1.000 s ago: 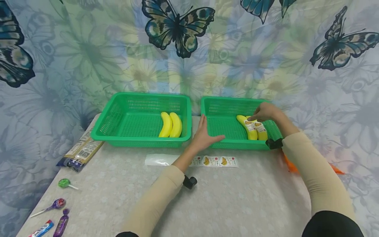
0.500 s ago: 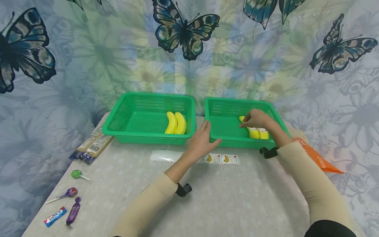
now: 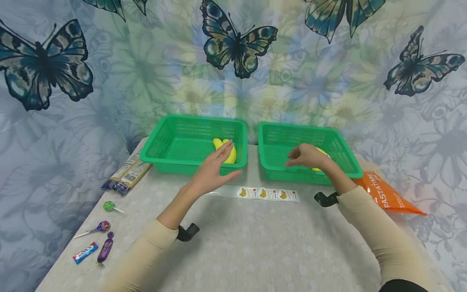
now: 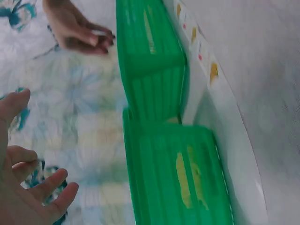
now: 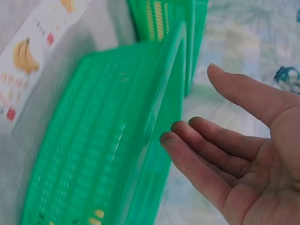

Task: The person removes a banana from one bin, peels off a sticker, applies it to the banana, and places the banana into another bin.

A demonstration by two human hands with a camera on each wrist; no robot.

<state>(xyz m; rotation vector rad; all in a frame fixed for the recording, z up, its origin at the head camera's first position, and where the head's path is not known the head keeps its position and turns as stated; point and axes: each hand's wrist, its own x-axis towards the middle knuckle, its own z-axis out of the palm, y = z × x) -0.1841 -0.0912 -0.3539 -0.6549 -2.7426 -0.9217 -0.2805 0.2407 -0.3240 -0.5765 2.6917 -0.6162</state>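
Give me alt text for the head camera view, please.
Two open hands, left hand and right hand, hover over two green baskets holding bananas on a table, with a sticker strip in front.

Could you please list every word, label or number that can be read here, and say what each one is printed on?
"PASTA TIME": on the orange packet by the right basket.
Sticker strip: banana pictures with small print, too small to read.
Flat packet at the left: label print too small to read.
Candy wrappers: lettering blurred, unreadable.
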